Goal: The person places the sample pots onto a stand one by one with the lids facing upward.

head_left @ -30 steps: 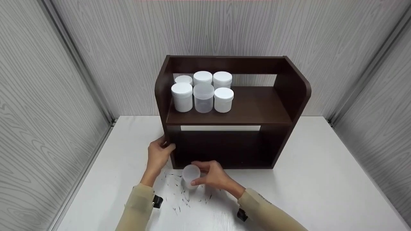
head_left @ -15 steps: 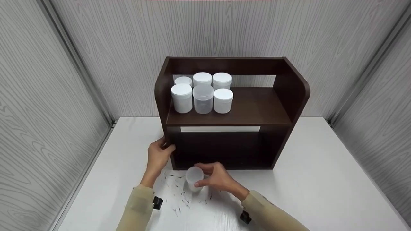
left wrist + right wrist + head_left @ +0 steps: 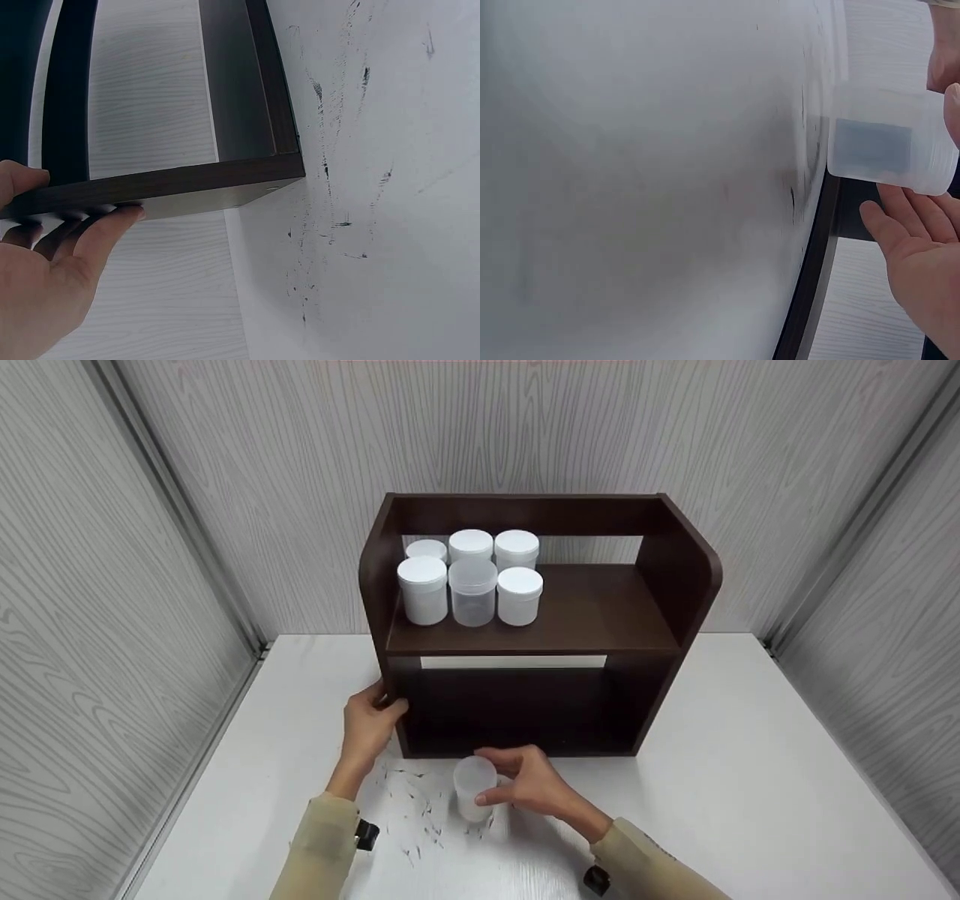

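In front of the dark brown two-tier shelf (image 3: 600, 611), my right hand (image 3: 534, 781) holds a translucent plastic jar (image 3: 474, 791) between thumb and fingers. The jar stands upright, on or just above the table; which of the two I cannot tell. In the right wrist view the same jar (image 3: 889, 139) shows see-through walls. My left hand (image 3: 370, 727) grips the left side panel of the shelf, thumb on one face and fingers on the other, as the left wrist view of the panel (image 3: 180, 184) shows.
On the upper tier several white-lidded jars (image 3: 424, 592) stand in two rows at the left, with a translucent jar (image 3: 472, 596) among them. Dark scuff marks lie on the white table (image 3: 735, 780). Wood-grain panels (image 3: 480, 427) enclose the back and sides.
My right hand has moved the translucent jar to the right and a little nearer along the shelf's front. The left hand keeps its grip on the side panel.
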`<state>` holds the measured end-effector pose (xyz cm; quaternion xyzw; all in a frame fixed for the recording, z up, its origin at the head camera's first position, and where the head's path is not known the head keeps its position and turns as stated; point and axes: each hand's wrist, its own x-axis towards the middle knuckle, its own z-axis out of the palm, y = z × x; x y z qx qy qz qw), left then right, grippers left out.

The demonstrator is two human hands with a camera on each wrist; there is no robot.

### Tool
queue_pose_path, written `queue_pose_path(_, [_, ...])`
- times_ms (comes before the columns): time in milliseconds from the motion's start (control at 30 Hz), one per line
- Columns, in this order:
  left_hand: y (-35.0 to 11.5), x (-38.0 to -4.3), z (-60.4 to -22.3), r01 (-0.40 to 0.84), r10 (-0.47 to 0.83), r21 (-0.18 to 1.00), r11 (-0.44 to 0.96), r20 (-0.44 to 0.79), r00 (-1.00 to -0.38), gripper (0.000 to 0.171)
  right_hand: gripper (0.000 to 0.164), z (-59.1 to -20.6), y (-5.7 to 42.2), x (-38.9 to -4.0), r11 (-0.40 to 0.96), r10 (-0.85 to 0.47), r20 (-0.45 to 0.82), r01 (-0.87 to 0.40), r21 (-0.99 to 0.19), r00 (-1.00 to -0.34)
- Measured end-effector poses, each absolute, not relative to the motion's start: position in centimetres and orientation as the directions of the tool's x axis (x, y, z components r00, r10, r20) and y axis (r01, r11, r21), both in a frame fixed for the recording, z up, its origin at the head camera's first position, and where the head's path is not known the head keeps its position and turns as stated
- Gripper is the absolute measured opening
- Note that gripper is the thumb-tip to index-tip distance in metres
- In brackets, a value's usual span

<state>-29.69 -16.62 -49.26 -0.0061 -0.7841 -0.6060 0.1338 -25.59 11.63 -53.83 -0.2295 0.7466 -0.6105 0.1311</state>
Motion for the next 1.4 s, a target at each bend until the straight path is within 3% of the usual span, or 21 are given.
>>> queue_pose_path(1400, [-16.6, -29.6, -49.5, 0.184, -0.133, 0.942, 0.280, 0.228, -0.964, 0.055, 0.074, -44.6, 19.9, -22.6, 0.158, -0.519, 0.110, -0.222, -0.962, -0.848])
